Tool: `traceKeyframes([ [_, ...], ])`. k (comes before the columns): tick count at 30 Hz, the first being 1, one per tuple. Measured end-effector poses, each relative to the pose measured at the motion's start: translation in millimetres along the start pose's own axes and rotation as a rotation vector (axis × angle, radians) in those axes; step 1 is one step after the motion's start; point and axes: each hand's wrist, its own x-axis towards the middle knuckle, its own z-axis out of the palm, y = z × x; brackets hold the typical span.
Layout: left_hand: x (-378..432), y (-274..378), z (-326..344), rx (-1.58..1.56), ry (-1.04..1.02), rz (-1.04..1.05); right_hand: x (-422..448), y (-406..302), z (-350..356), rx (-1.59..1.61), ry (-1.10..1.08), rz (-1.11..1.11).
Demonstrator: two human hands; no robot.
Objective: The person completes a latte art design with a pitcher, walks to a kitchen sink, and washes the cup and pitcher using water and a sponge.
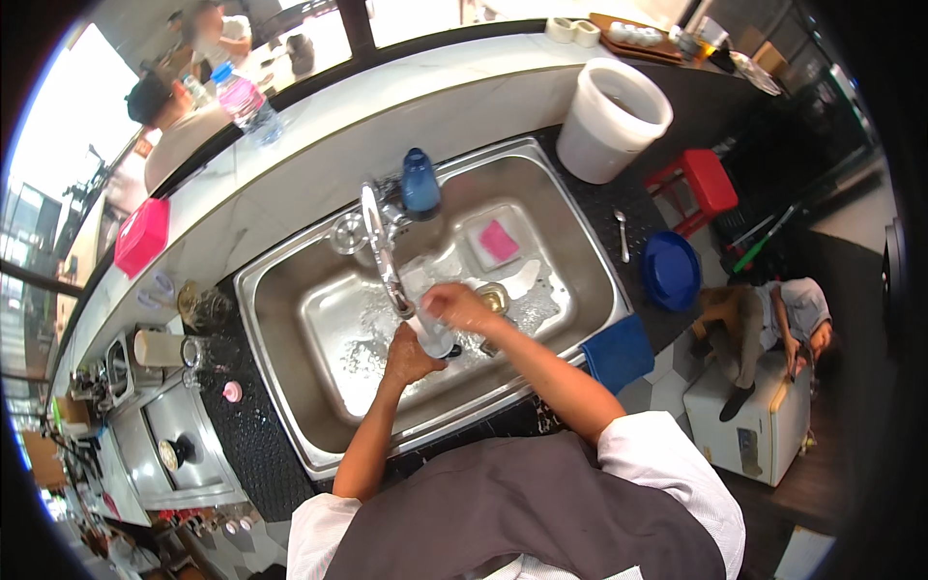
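Note:
In the stainless-steel sink point(283, 370), my left hand point(415, 357) grips a clear cup or glass point(435, 339) below the spout of the chrome faucet point(382, 254). Water seems to run from the spout onto it. My right hand point(460, 307) is blurred just above the cup, fingers curled; whether it holds anything is hidden. Close to my right wrist, a small glass point(494, 296) lies on the sink floor. A pink sponge point(498, 241) rests on a whitish square piece in the sink's far right part. Suds and water cover parts of the basin.
Behind the faucet stands a blue bottle point(420, 188). To the right are a white bucket point(605, 130), a spoon point(622, 235), a blue basin point(671, 270) and a blue cloth point(618, 353). Glassware point(203, 308) stands left. A person point(779, 326) sits on a white chest at right.

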Motion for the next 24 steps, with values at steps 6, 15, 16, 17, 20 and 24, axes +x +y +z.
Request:
traceKeyframes([
  [6,2,-55,28,-1.328,-0.219,-0.419,105,136,-122,-0.737,0.529,-0.239],
  [15,6,-4,4,-0.177,-0.128,-0.199,124,222,-161,-1.224,-0.069,-0.022],
  [16,-2,-17,-3,-0.247,-0.153,-0.272,127,206,-147,-1.197,-0.169,-0.004],
  [17,-9,-27,-7,-0.316,-0.191,-0.324,127,188,-136,-0.88,-0.049,0.19],
  [20,-28,-63,13,-1.135,-0.101,-0.42,139,140,-135,-0.878,-0.015,0.381],
  [24,-23,-45,6,-1.772,-0.184,-0.514,86,106,-150,0.134,0.217,0.417],
])
